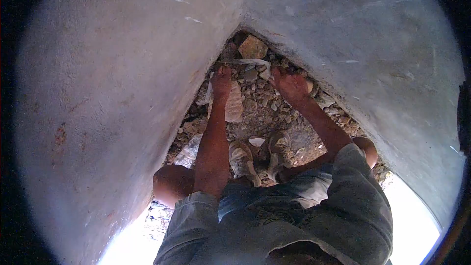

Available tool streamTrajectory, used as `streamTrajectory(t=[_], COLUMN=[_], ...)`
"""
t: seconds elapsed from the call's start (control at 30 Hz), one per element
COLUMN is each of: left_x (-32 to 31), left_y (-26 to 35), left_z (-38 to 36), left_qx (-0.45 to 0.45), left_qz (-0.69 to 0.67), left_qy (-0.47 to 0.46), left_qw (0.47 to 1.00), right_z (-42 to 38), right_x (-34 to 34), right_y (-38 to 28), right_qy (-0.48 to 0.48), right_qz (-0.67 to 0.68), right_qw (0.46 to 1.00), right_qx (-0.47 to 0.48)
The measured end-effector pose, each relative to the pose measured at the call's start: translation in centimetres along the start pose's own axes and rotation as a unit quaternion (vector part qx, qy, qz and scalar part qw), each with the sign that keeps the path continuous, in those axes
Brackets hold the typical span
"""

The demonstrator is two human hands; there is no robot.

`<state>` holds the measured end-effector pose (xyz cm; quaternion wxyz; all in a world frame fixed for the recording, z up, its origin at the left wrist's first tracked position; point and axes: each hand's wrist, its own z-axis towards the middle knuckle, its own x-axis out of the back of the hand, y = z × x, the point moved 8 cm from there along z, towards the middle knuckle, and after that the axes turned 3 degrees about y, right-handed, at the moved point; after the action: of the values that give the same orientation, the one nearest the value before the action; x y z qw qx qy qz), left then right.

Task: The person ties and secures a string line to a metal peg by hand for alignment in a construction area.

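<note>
In the wall corner, a thin white strip [251, 62] stretches across the rubble between my two hands; its material is too small to tell. My left hand [222, 79] is closed at the strip's left end, above a long pale stone [234, 103]. At the right end my right hand [293, 87] is closed too, fingers curled near the strip's bent-down part. Just beyond the strip, deep in the corner, sits a large tan stone [253, 47]. Both hands' fingertips are partly hidden from above.
Two plastered walls, one on the left [122, 78] and one on the right [358, 49], meet in front of me. Loose stones and dirt [255, 103] cover the ground. My shoes [241, 159] stand close together beside a small white fragment [256, 142].
</note>
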<state>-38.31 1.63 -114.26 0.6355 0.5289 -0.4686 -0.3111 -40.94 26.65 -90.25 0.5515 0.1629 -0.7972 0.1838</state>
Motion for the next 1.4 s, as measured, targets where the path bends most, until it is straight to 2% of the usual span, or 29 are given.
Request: streamTrajectory(t=[0.07, 0.13, 0.17, 0.23, 0.27, 0.37, 0.47, 0.5, 0.57, 0.63, 0.7, 0.8, 0.87, 0.93, 0.97, 1.03, 1.07, 1.13, 1.2, 1.27, 1.4], left_x=[0.1, 0.4, 0.6, 0.9, 1.0, 0.9, 0.2, 0.3, 0.2, -0.1, 0.0, -0.2, 0.2, 1.3, 1.2, 0.5, -0.2, -0.5, 1.0, 1.0, 0.1], left_y=[3.1, 9.8, 12.9, 12.6, 11.6, 9.6, 11.8, 12.6, 10.8, 7.2, 8.7, 13.4, 10.2, 9.7, 9.6, 9.9, 9.6, 9.1, 9.2, 9.4, 12.0], left_z=[-0.5, -0.7, -0.8, -0.8, -0.7, -0.5, -0.7, -0.6, -0.2, -0.1, 0.2, -0.8, -0.4, 0.2, -0.3, -0.6, -0.2, -0.3, -0.2, 0.1, -0.5], left_qx=[-0.012, 0.060, 0.124, 0.147, 0.107, 0.047, 0.080, 0.102, -0.018, -0.146, -0.033, 0.189, 0.091, 0.017, -0.004, 0.031, 0.084, 0.110, 0.051, 0.087, 0.122], left_qz=[0.037, 0.046, 0.030, 0.008, 0.000, 0.101, 0.124, 0.111, 0.311, 0.377, 0.261, 0.148, 0.246, 0.244, 0.188, 0.155, 0.180, 0.210, 0.220, 0.206, 0.185], left_qy=[0.007, 0.010, 0.012, 0.018, 0.026, -0.002, -0.015, -0.009, -0.079, -0.050, -0.029, -0.055, -0.048, -0.041, -0.041, -0.036, -0.035, -0.012, 0.041, -0.011, -0.050], left_qw=[0.999, 0.997, 0.992, 0.989, 0.994, 0.994, 0.989, 0.988, 0.947, 0.913, 0.964, 0.969, 0.964, 0.969, 0.981, 0.987, 0.979, 0.972, 0.973, 0.975, 0.974], right_z=[0.3, 1.2, 1.6, 1.8, 1.8, 1.0, 0.9, 1.0, 1.6, 1.4, 1.2, 1.5, 2.1, 2.3, 2.2, 2.7, 2.6, 2.7, 2.4, 1.1, 1.1], right_x=[-1.4, -1.7, -1.9, -3.8, -4.8, -5.3, -1.1, -1.6, -2.9, -3.2, -3.8, -3.5, 0.9, -0.5, -1.7, -3.2, -3.5, -1.5, 0.2, 0.3, -1.6], right_y=[0.0, -1.0, -1.2, 0.3, 0.8, 1.1, -1.3, -1.0, -0.4, 0.8, 1.0, -0.2, -2.4, -1.2, -0.7, -0.3, -0.1, -1.1, -2.2, -0.7, -0.9], right_qy=[-0.001, -0.022, -0.031, -0.022, -0.011, 0.011, -0.041, -0.035, -0.016, 0.005, 0.027, 0.057, 0.054, 0.020, -0.003, -0.042, -0.038, -0.007, 0.023, 0.020, 0.079], right_qz=[-0.013, -0.023, -0.028, 0.029, 0.029, -0.031, -0.109, -0.092, -0.058, -0.030, -0.039, -0.062, -0.020, -0.042, -0.055, 0.012, 0.008, -0.035, -0.047, -0.004, -0.060], right_qw=[0.999, 0.999, 0.999, 0.999, 0.999, 0.999, 0.992, 0.994, 0.997, 0.999, 0.998, 0.993, 0.992, 0.995, 0.996, 0.998, 0.999, 0.997, 0.995, 0.998, 0.990], right_qx=[0.032, 0.021, 0.016, -0.023, -0.016, 0.030, 0.038, 0.043, 0.049, 0.038, 0.046, 0.078, 0.111, 0.086, 0.075, 0.036, 0.037, 0.070, 0.090, 0.065, 0.097])
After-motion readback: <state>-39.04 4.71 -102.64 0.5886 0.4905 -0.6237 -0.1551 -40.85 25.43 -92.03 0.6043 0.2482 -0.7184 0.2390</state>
